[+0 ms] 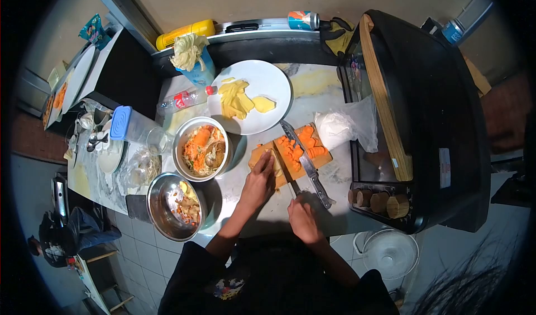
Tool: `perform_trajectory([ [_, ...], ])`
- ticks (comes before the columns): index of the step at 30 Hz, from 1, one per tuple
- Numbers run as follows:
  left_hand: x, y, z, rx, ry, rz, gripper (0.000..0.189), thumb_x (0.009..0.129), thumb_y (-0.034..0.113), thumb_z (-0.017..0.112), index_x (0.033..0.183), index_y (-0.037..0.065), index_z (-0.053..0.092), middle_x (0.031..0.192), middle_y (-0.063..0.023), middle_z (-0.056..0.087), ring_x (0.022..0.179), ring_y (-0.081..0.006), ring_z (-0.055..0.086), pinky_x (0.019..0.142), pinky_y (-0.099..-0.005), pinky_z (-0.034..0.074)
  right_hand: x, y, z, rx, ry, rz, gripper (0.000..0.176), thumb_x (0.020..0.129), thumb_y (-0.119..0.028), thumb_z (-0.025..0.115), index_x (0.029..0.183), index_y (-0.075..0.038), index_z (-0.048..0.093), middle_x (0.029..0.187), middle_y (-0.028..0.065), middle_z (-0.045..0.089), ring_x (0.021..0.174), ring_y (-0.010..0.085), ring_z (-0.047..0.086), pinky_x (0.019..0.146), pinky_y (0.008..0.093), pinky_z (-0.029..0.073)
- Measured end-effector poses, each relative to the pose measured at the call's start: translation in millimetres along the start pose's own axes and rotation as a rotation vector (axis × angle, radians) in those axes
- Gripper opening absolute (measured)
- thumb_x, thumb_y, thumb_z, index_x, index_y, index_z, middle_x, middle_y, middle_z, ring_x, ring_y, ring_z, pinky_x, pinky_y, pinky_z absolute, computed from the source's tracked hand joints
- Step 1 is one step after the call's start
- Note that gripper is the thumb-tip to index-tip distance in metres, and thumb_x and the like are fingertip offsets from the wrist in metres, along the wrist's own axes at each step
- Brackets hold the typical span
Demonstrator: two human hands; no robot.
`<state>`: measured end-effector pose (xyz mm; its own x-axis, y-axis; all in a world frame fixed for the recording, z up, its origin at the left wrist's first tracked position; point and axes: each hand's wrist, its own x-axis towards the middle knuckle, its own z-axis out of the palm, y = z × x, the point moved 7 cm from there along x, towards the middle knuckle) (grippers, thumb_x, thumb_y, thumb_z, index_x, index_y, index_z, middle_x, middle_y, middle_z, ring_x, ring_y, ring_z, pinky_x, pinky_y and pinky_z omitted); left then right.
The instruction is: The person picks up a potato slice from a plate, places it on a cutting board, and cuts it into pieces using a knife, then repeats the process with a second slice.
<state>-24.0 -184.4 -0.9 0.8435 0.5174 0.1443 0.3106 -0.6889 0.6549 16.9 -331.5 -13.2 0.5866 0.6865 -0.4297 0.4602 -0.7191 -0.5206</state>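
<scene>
My left hand [258,182] is closed over a pale yellow piece [270,156], which looks like potato, and presses it on the wooden cutting board [255,154]. Most of that piece is hidden under the fingers. My right hand [303,219] grips a kitchen knife [283,170] by its handle, its blade resting just right of my left fingertips. Chopped carrot [290,152] lies to the right of this blade. A second knife [307,164] with a dark handle lies across the board, and more carrot pieces [314,139] are beyond it.
A white plate [279,80] with pale yellow slices stands behind the board. At left are a bowl of shredded food [177,147], a steel bowl of scraps [159,225] and a plastic bottle [187,99]. A bag of white powder [335,128] sits beside the black oven [430,119].
</scene>
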Motion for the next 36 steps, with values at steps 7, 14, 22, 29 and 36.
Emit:
perform_trajectory([
  [7,0,0,-2,-0.017,0.014,0.026,0.049,0.074,-0.006,0.054,0.123,-0.007,0.048,0.132,-0.0247,0.043,0.118,-0.0405,0.046,0.092,-0.0421,0.046,-7,-10,-13,0.01,-0.054,0.029,0.033,0.095,-0.024,0.039,0.106,0.006,0.049,0.081,0.0313,0.058,0.079,0.0493,0.056,0.074,0.053,0.044],
  [14,1,4,-4,0.015,0.028,0.024,0.052,0.073,-0.009,0.051,0.124,-0.007,0.047,0.132,-0.0263,0.042,0.118,-0.0403,0.046,0.091,-0.0413,0.046,-5,-19,-9,-0.008,-0.011,-0.051,0.035,0.095,-0.023,0.04,0.108,0.008,0.048,0.075,0.0313,0.058,0.074,0.0482,0.057,0.07,0.0523,0.045],
  [22,-1,-4,3,-0.003,0.04,-0.002,0.051,0.074,-0.009,0.051,0.124,-0.009,0.046,0.133,-0.0266,0.04,0.113,-0.0421,0.049,0.088,-0.0415,0.048,-4,-21,-4,-0.036,0.044,-0.091,0.032,0.095,-0.021,0.041,0.101,0.009,0.049,0.069,0.0287,0.058,0.067,0.0454,0.058,0.063,0.0499,0.047],
  [29,0,-4,3,-0.005,0.023,-0.005,0.053,0.073,-0.007,0.055,0.125,-0.008,0.045,0.134,-0.0268,0.039,0.112,-0.0424,0.05,0.088,-0.0418,0.049,-3,-19,-1,-0.042,0.037,-0.072,0.031,0.095,-0.022,0.04,0.098,0.008,0.049,0.069,0.0278,0.059,0.067,0.0441,0.06,0.061,0.05,0.048],
  [36,0,-7,4,-0.02,0.022,-0.005,0.055,0.073,-0.007,0.057,0.127,-0.007,0.044,0.136,-0.0264,0.037,0.11,-0.0432,0.051,0.087,-0.0421,0.049,-3,-16,6,-0.036,0.098,-0.042,0.027,0.095,-0.021,0.04,0.093,0.005,0.048,0.071,0.0271,0.059,0.068,0.0443,0.06,0.062,0.0502,0.049],
])
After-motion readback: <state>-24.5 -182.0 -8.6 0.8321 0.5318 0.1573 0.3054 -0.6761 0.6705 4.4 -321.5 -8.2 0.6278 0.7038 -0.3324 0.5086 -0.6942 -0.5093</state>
